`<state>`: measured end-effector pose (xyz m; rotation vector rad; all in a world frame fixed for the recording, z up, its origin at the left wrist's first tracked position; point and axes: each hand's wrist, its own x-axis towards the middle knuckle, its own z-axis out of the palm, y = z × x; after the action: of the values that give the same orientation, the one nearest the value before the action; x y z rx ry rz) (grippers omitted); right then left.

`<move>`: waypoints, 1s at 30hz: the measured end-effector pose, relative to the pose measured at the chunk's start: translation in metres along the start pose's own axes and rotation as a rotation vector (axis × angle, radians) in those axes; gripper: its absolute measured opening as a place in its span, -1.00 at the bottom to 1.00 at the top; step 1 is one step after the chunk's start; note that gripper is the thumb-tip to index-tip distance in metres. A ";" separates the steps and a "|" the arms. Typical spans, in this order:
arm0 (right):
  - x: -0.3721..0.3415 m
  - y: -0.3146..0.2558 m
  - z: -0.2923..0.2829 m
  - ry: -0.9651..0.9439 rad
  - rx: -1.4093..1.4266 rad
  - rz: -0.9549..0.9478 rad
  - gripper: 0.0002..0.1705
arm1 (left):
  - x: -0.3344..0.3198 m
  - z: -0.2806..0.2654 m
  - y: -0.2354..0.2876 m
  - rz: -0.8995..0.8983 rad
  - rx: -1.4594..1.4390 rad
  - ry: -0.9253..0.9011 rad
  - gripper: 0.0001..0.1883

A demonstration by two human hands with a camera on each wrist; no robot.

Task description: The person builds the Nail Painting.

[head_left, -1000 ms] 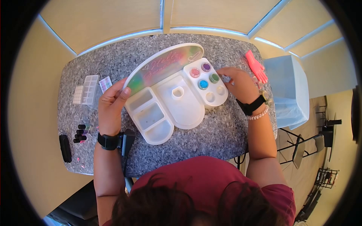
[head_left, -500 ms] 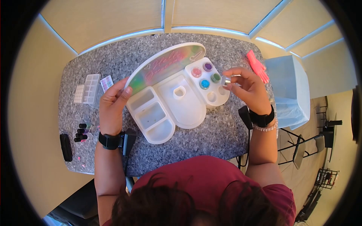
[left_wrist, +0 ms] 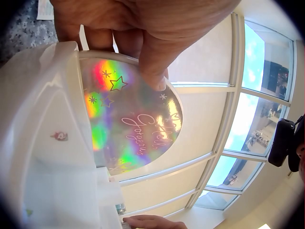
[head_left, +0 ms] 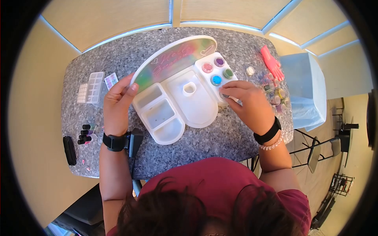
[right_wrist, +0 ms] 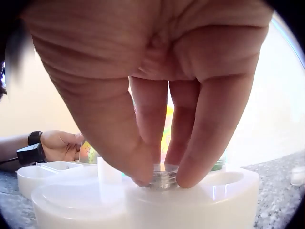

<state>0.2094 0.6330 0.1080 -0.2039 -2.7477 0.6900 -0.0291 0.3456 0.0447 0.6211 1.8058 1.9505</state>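
A white organizer (head_left: 157, 135) with an iridescent lettered back panel (head_left: 173, 61) stands tilted on the table. My left hand (head_left: 119, 108) grips the panel's left end, thumb on its front face in the left wrist view (left_wrist: 152, 47). Pink (head_left: 207, 67), purple (head_left: 219, 61), green (head_left: 228, 73) and blue (head_left: 216, 80) jars sit in round wells at the organizer's right. My right hand (head_left: 252, 104) pinches a small clear jar (right_wrist: 164, 177) between thumb and fingers at a lower well; the right wrist view shows it at the white surface.
Several small jars (head_left: 280, 93) lie at the table's right beside a pink glove (head_left: 271, 63), with a single pale jar (head_left: 250, 70) nearer the organizer. At left are a compartment box (head_left: 94, 87), a patterned card (head_left: 111, 80), dark-capped bottles (head_left: 86, 133) and a black case (head_left: 69, 150).
My right hand has brought a small jar from right of the organizer leftward and down to a lower well. A pale jar now shows on the table. My left hand keeps its grip.
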 end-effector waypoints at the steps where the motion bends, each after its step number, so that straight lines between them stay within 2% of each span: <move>1: -0.001 0.000 0.004 0.017 -0.037 -0.016 -0.70 | 0.001 0.000 -0.001 0.005 -0.002 0.001 -0.60; 6: 0.005 0.003 -0.008 0.002 -0.110 -0.051 -0.74 | 0.001 -0.001 -0.003 0.002 -0.011 -0.001 -0.60; 8: 0.016 0.036 -0.023 0.023 0.231 0.162 -0.75 | 0.000 -0.001 -0.003 0.005 -0.017 0.000 -0.60; 10: 0.025 0.085 -0.023 0.173 -0.082 0.103 -0.69 | 0.000 -0.001 -0.004 -0.009 -0.013 0.008 -0.60; 11: 0.023 0.107 -0.021 0.175 -0.084 0.103 -0.69 | 0.000 -0.002 -0.004 -0.008 -0.015 0.006 -0.60; 13: 0.023 0.128 -0.019 0.164 -0.413 0.141 -0.69 | 0.001 -0.002 -0.006 0.009 -0.023 0.009 -0.61; 14: 0.023 0.130 -0.018 0.165 -0.414 0.138 -0.69 | 0.001 -0.002 -0.005 0.011 -0.023 0.011 -0.61; 15: 0.023 0.131 -0.017 0.101 -0.378 0.237 -0.70 | 0.001 -0.002 -0.004 0.007 -0.018 0.007 -0.61; 16: 0.025 0.127 -0.016 0.036 -0.342 0.336 -0.71 | 0.000 -0.002 -0.003 0.003 -0.013 0.002 -0.61; 20: 0.018 0.095 -0.024 0.017 -0.195 0.378 -0.73 | 0.002 -0.002 -0.005 0.003 -0.014 0.004 -0.61; 22: 0.009 0.071 -0.028 0.129 -0.027 0.316 -0.75 | 0.003 -0.002 -0.006 0.017 -0.034 0.001 -0.60; 25: 0.004 0.023 -0.034 0.116 0.104 0.237 -0.76 | 0.003 -0.005 -0.009 0.009 -0.034 0.015 -0.60; 30: 0.003 0.015 -0.020 0.079 0.027 0.197 -0.79 | 0.004 -0.006 -0.010 -0.001 -0.020 0.011 -0.58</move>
<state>0.2139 0.6555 0.1178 -0.4900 -2.6649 0.7515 -0.0356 0.3437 0.0345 0.6042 1.7909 1.9728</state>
